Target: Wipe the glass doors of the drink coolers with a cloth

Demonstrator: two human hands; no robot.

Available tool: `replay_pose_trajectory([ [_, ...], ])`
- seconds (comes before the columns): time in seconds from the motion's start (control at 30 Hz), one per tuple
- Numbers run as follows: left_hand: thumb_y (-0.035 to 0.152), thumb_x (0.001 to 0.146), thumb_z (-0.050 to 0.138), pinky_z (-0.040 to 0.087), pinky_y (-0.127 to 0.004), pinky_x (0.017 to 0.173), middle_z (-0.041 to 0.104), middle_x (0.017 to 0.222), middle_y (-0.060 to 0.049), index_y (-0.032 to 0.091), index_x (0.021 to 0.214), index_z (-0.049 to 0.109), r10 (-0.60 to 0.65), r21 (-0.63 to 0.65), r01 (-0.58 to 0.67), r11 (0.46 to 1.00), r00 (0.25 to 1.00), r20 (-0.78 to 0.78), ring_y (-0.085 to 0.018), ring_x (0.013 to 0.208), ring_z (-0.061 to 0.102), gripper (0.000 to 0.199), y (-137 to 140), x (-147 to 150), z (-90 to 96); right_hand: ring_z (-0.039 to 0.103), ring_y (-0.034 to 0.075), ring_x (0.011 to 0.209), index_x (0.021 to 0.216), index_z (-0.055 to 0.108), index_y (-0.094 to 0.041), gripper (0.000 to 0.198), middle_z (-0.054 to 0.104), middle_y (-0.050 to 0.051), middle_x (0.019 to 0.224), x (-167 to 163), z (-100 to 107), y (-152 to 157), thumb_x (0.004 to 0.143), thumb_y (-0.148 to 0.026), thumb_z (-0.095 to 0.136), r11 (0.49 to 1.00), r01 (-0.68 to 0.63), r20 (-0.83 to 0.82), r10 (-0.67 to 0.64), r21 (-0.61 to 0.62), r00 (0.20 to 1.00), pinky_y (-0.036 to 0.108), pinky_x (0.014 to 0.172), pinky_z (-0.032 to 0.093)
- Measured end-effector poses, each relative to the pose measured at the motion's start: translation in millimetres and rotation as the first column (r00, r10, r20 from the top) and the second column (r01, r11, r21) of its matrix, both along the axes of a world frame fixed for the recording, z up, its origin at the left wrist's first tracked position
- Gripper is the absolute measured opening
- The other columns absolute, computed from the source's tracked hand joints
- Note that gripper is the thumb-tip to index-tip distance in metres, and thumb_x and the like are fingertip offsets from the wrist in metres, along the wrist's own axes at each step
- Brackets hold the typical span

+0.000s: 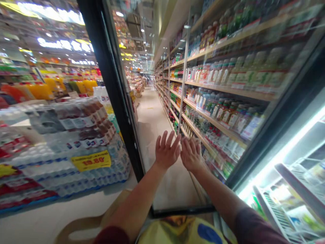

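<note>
A glass cooler door (162,189) with a black frame (111,78) stands swung out in front of me. My left hand (167,151) is raised before the pane, palm forward, with its fingers stretched and apart. Close beside it, my right hand (191,155) lies flat against or just in front of the glass, fingers extended. Neither hand holds anything. Whether both palms fully touch the pane I cannot tell. Below my arms is a yellow item with a blue patch (180,232), partly cut off by the lower edge.
Lit cooler racks (276,206) with packaged goods are at right. Shelves of bottles (228,115) show in the glass, seen through it or mirrored. Stacked bottle packs (76,145) with a yellow price sign (91,161) stand at left. A tan curved handle (78,225) is at lower left.
</note>
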State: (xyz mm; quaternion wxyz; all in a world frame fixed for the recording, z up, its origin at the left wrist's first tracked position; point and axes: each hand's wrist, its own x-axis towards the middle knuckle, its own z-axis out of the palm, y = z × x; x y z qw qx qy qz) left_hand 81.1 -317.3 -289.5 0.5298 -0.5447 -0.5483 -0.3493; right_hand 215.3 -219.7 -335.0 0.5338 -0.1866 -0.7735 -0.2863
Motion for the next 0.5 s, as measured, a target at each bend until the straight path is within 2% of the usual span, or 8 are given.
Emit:
replay_pose_trajectory([
  [0.07, 0.033, 0.099, 0.049, 0.011, -0.047, 0.128, 0.04, 0.156, -0.008, 0.02, 0.157, 0.031, 0.005, -0.057, -0.008, 0.998, 0.999, -0.054, -0.026, 0.153, 0.018, 0.062, 7, 3, 4.2, 0.047, 0.019, 0.138, 0.137, 0.061, -0.024, 0.041, 0.068, 0.005, 0.133, 11, -19, 2, 0.097, -0.029, 0.053, 0.997, -0.054, 0.081, 0.05, 0.048, 0.996, 0.04, 0.127, 0.012],
  [0.1, 0.034, 0.1, 0.047, 0.008, -0.047, 0.128, 0.039, 0.156, -0.008, 0.019, 0.157, 0.032, 0.023, -0.076, -0.028, 0.997, 0.998, -0.065, -0.026, 0.154, 0.016, 0.06, 10, 3, 5.6, 0.048, 0.018, 0.136, 0.136, 0.061, -0.026, 0.04, 0.068, 0.003, 0.131, 19, -20, 7, 0.097, -0.029, 0.053, 0.996, -0.064, 0.1, 0.057, 0.06, 0.993, 0.038, 0.127, 0.012],
  [0.13, 0.035, 0.101, 0.045, 0.006, -0.047, 0.128, 0.039, 0.156, -0.008, 0.018, 0.157, 0.032, 0.044, -0.079, -0.05, 0.996, 0.996, -0.072, -0.026, 0.154, 0.014, 0.06, 13, 3, 6.3, 0.048, 0.018, 0.137, 0.138, 0.06, -0.027, 0.042, 0.068, 0.003, 0.132, 28, -16, 15, 0.097, -0.03, 0.052, 0.997, -0.05, 0.093, 0.044, 0.055, 0.995, 0.038, 0.127, 0.013],
  [0.2, 0.037, 0.101, 0.045, 0.004, -0.047, 0.128, 0.039, 0.156, -0.008, 0.017, 0.157, 0.032, 0.074, -0.063, -0.079, 0.995, 0.994, -0.083, -0.026, 0.154, 0.013, 0.06, 16, 1, 6.2, 0.041, 0.022, 0.144, 0.148, 0.049, -0.021, 0.05, 0.061, 0.01, 0.141, 47, 6, 35, 0.098, -0.03, 0.049, 1.0, 0.024, 0.003, -0.024, -0.011, 1.0, 0.045, 0.126, 0.015],
  [0.27, 0.036, 0.101, 0.047, 0.004, -0.047, 0.128, 0.039, 0.155, -0.008, 0.018, 0.157, 0.03, 0.088, -0.051, -0.092, 0.994, 0.993, -0.083, -0.026, 0.153, 0.013, 0.062, 17, 0, 4.8, 0.03, 0.029, 0.15, 0.156, 0.033, -0.014, 0.059, 0.047, 0.018, 0.153, 62, 30, 54, 0.101, -0.031, 0.041, 0.985, 0.095, -0.168, -0.119, -0.145, 0.979, 0.054, 0.123, 0.02],
  [0.33, 0.036, 0.1, 0.049, 0.005, -0.047, 0.129, 0.04, 0.155, -0.008, 0.018, 0.158, 0.028, 0.094, -0.047, -0.098, 0.994, 0.992, -0.083, -0.025, 0.153, 0.013, 0.063, 17, 0, 3.3, 0.023, 0.033, 0.153, 0.159, 0.023, -0.01, 0.062, 0.034, 0.023, 0.159, 72, 39, 66, 0.102, -0.032, 0.033, 0.96, 0.107, -0.305, -0.186, -0.259, 0.934, 0.061, 0.121, 0.023],
  [0.4, 0.036, 0.099, 0.05, 0.004, -0.047, 0.129, 0.04, 0.154, -0.008, 0.019, 0.158, 0.028, 0.092, -0.047, -0.096, 0.994, 0.993, -0.078, -0.025, 0.153, 0.014, 0.065, 17, 0, 2.0, 0.022, 0.035, 0.153, 0.16, 0.02, -0.008, 0.063, 0.029, 0.025, 0.161, 75, 25, 66, 0.102, -0.031, 0.03, 0.95, 0.094, -0.355, -0.202, -0.298, 0.913, 0.065, 0.118, 0.025],
  [0.5, 0.036, 0.098, 0.053, 0.004, -0.046, 0.129, 0.041, 0.154, -0.008, 0.019, 0.158, 0.029, 0.089, -0.056, -0.093, 0.994, 0.994, -0.066, -0.025, 0.153, 0.015, 0.066, 17, 0, 0.4, 0.022, 0.038, 0.152, 0.16, 0.017, -0.009, 0.064, 0.031, 0.028, 0.159, 74, -23, 53, 0.102, -0.03, 0.033, 0.948, 0.103, -0.317, -0.201, -0.299, 0.927, 0.071, 0.114, 0.03],
])
